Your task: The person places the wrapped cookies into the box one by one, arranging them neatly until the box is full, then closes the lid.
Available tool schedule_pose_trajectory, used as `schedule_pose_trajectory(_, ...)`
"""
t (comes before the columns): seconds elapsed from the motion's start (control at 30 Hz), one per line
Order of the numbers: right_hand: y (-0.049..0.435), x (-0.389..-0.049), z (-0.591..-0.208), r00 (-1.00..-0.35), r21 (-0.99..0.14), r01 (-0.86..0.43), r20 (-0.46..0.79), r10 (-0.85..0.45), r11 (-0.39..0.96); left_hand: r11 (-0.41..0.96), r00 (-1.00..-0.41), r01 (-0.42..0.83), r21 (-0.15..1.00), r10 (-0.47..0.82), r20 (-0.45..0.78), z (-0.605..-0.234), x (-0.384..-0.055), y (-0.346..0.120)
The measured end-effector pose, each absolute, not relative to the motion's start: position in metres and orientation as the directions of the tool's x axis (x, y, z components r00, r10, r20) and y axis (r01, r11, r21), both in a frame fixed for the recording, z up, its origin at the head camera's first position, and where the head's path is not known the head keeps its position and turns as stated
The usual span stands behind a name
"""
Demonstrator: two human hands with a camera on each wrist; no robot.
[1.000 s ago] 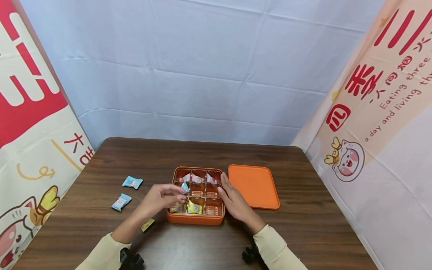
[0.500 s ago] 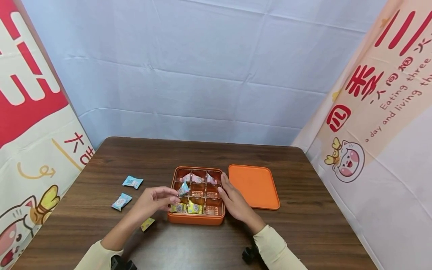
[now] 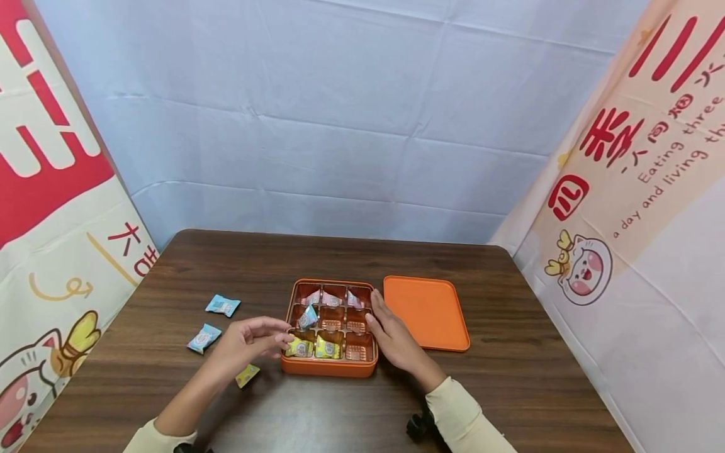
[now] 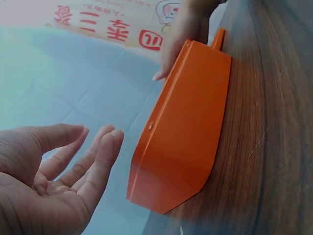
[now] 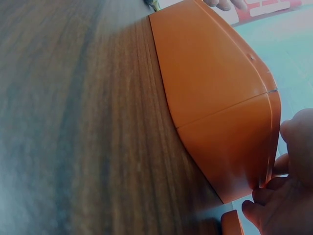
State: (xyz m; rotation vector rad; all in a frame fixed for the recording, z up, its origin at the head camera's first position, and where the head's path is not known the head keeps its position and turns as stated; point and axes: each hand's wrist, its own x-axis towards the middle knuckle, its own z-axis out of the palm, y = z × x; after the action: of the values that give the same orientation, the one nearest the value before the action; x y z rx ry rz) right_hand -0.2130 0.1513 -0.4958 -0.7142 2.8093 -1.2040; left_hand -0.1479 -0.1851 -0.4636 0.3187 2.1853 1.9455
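Near the front left corner of the orange box hovers my left hand, fingers loosely bent, thumb apart, nothing between them. In the left wrist view that hand is apart from the box wall. My right hand rests along the box's right side, thumb at the rim; the right wrist view has its fingers touching the outer wall. The divided insert has pink-wrapped candies in the back row, one tilted blue-wrapped candy in the middle-left compartment, and yellow-wrapped candies in front-left and front-middle compartments.
An orange lid lies flat to the right of the box. Left of it are two blue-wrapped candies, one farther back and one nearer. A yellow-wrapped candy lies by my left wrist. The wooden table meets a pale cloth backdrop.
My left hand has let go of the blue-wrapped candy, now lying in the middle-left compartment, and has drawn back left toward me. The right hand has stayed at the box's side.
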Motion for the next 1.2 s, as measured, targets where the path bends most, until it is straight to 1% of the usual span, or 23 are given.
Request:
schedule_pose_trajectory(0.2, 0.150, -0.213, -0.495, -0.894, -0.689, -0.410, 0.173, -0.413, 0.598, 0.113, -0.967, 0.026, 0.993, 0.253, -0.003, -0.462, -0.137, -0.192)
schedule_pose_trajectory(0.43, 0.149, -0.212, -0.495, -0.888, -0.686, -0.424, 0.190, -0.418, 0.591, 0.150, -0.979, 0.106, 0.983, 0.188, 0.077, -0.467, -0.128, -0.209)
schedule_pose_trajectory(0.63, 0.149, -0.212, -0.496, -0.886, -0.683, -0.434, 0.205, -0.417, 0.587, 0.287, -0.982, 0.181, 0.941, 0.107, 0.157, -0.473, -0.123, -0.224)
schedule_pose_trajectory(0.77, 0.150, -0.212, -0.496, -0.881, -0.676, -0.447, 0.218, -0.421, 0.586, 0.381, -0.977, 0.212, 0.900, 0.082, 0.195, -0.476, -0.122, -0.230)
schedule_pose_trajectory(1.2, 0.150, -0.214, -0.501, -0.862, -0.641, -0.488, 0.246, -0.443, 0.592, 0.490, -0.971, 0.236, 0.839, 0.087, 0.222, -0.484, -0.120, -0.242)
